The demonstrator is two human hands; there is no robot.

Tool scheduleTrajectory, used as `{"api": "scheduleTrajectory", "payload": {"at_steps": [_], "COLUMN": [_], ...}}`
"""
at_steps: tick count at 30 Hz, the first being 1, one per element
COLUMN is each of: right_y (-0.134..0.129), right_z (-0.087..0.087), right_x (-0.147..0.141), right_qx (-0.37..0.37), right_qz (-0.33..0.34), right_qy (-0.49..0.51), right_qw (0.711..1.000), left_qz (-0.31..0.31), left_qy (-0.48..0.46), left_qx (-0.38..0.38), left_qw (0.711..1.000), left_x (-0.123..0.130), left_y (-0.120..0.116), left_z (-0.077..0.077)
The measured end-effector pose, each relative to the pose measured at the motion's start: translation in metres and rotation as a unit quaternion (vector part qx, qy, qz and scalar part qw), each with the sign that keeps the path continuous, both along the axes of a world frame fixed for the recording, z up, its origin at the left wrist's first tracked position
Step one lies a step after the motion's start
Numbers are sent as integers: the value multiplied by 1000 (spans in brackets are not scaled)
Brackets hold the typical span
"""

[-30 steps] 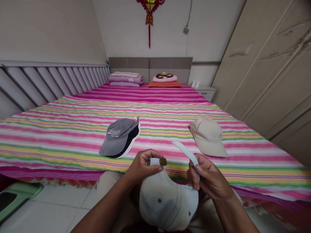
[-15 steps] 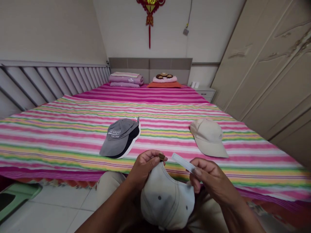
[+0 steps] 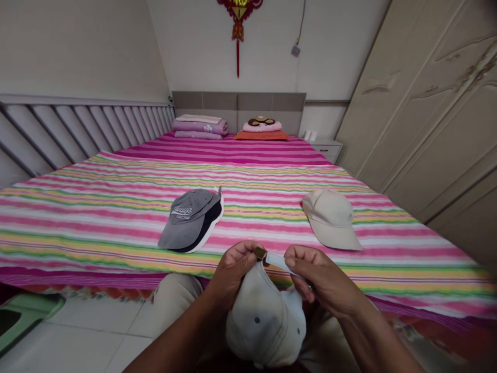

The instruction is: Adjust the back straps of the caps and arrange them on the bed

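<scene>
A pale blue-white cap hangs between my hands above my lap, its back opening facing up. Fingers of my left hand pinch the brass-coloured buckle at one side of that opening. My right hand holds the cap's light strap, whose tip is right beside the buckle. On the bed to the left, a grey cap lies on top of a dark and a white one. A beige cap rests on the right.
A striped sheet covers the bed. Folded bedding lies near the headboard. A railing runs along the left, a wardrobe stands at the right, and a green stool is at the lower left.
My right hand has moved left, bringing the strap's tip close to the buckle. The cap's back opening has narrowed. My left hand keeps its hold on the buckle.
</scene>
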State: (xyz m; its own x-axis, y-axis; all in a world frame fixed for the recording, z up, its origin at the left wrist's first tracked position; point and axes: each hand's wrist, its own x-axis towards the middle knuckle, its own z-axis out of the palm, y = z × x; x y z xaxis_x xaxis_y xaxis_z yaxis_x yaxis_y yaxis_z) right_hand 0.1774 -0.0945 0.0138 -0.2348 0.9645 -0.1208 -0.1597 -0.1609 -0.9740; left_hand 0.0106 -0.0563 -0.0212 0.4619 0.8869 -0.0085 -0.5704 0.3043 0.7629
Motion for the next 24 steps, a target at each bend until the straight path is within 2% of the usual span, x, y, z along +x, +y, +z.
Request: {"api": "scheduleTrajectory", "payload": {"at_steps": [7, 13, 20, 24], "right_y": [-1, 0, -3, -2], "right_z": [-7, -9, -7, -6], "right_x": [-7, -8, -10, -13], "right_qx": [-25, -25, -6, 3], "right_qz": [24, 20, -6, -23], "right_qy": [61, 69, -20, -56], "right_qw": [998, 997, 1000, 998], "left_qz": [14, 13, 23, 3], "left_qy": [-9, -17, 14, 19], "left_qx": [-2, 1, 21, 48], "left_qw": [1000, 1000, 999, 999], "left_x": [2, 3, 1, 0], "left_y": [-2, -4, -5, -7], "left_z": [0, 0, -2, -4]}}
